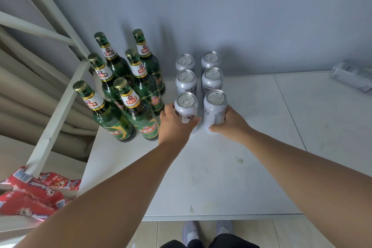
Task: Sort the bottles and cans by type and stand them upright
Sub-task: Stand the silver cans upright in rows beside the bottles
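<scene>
Silver front-left can (pixel 185 106) wrapped in L hand (pixel 174 125) grip; front-right can (pixel 214 106) in R hand (pixel 231 125) grip.

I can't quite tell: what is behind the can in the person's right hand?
Behind the front right can, gripped by the right hand, two more silver cans stand upright: the middle can, then the back can, before the wall. Their lower parts are covered.

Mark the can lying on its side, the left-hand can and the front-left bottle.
lying can (pixel 351 76), head view, on its side wall.
left-hand can (pixel 185 101), head view, on its lid.
front-left bottle (pixel 103 116), head view, on its green shoulder.
</scene>
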{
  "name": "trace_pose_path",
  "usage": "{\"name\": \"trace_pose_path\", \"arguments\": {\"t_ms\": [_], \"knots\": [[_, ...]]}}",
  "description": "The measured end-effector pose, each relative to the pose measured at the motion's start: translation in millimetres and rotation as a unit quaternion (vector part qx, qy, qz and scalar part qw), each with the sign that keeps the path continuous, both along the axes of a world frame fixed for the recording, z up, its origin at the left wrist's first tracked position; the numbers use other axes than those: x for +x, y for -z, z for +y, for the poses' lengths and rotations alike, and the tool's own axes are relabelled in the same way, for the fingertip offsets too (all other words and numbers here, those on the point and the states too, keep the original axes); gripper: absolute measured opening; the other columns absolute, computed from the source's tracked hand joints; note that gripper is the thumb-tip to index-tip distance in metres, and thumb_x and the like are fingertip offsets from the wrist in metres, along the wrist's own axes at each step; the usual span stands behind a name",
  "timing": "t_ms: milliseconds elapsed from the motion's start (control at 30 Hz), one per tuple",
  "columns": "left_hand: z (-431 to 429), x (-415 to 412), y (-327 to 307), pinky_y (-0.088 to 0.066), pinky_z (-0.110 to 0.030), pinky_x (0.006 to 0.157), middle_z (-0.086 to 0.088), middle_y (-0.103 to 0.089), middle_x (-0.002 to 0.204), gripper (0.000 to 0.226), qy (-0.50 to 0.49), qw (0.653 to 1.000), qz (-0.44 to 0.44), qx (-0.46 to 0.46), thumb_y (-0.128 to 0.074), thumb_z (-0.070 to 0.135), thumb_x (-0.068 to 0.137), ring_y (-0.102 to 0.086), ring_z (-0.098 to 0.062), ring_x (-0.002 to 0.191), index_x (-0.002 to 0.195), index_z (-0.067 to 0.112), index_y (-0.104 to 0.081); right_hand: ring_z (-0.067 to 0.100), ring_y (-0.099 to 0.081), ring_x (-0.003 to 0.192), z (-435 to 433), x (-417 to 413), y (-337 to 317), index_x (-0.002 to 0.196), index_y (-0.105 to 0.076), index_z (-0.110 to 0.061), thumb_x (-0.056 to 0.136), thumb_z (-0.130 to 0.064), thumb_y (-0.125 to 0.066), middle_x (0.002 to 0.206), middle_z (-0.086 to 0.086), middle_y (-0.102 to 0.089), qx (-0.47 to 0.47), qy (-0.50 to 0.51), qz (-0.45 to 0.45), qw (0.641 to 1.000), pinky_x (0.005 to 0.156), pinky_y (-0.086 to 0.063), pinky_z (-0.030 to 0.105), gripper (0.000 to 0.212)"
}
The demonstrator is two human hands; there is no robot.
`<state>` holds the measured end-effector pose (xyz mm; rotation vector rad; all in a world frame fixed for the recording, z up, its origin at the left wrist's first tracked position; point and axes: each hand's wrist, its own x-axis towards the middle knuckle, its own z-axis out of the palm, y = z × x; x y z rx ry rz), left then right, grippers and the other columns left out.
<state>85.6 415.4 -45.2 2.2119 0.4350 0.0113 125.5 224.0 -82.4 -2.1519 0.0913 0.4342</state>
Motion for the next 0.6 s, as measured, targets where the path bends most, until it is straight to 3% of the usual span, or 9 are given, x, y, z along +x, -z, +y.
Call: {"name": "trace_pose_path", "arguments": {"t_ms": [133,367,600], "knots": [[0.5,-3.1,-1.3,-0.046,-0.035,0.084,-0.003,-0.049,0.129,0.074,0.007,1.000,0.010,0.012,-0.082,0.046,0.078,-0.048,-0.017,0.097,0.135,0.016,-0.045,0.018,-0.064,0.105,0.6,-10.0,-6.7,0.131,-0.048,-0.019,0.079,-0.029,-0.080,0.117,-0.004,-0.065,-0.029,0.000,-0.009,1.000,0.085,-0.052,0.035,0.062],[1.5,-11.6,-3.6,-0.044,-0.033,0.080,-0.006,-0.050,0.125,0.056,0.032,0.998,0.024,0.041,-0.072,0.045,0.087,-0.048,-0.019,0.093,0.127,0.012,-0.052,0.021,-0.060,0.117,-9.4,-25.3,-20.6,0.138,-0.046,-0.017,0.079,-0.038,-0.080,0.134,-0.005,-0.058,-0.086,-0.001,-0.027,0.996,0.089,-0.049,0.035,0.071],[-6.5,-14.2,-5.1,-0.052,-0.039,0.086,-0.011,-0.050,0.127,0.057,0.023,0.996,0.059,0.057,-0.071,0.045,0.088,-0.053,-0.024,0.096,0.126,0.008,-0.052,0.023,-0.055,0.128,-35.8,-37.9,-37.6,0.145,-0.041,-0.016,0.081,-0.045,-0.078,0.141,0.000,-0.053,-0.127,-0.014,-0.044,0.991,0.100,-0.048,0.039,0.079]]}}
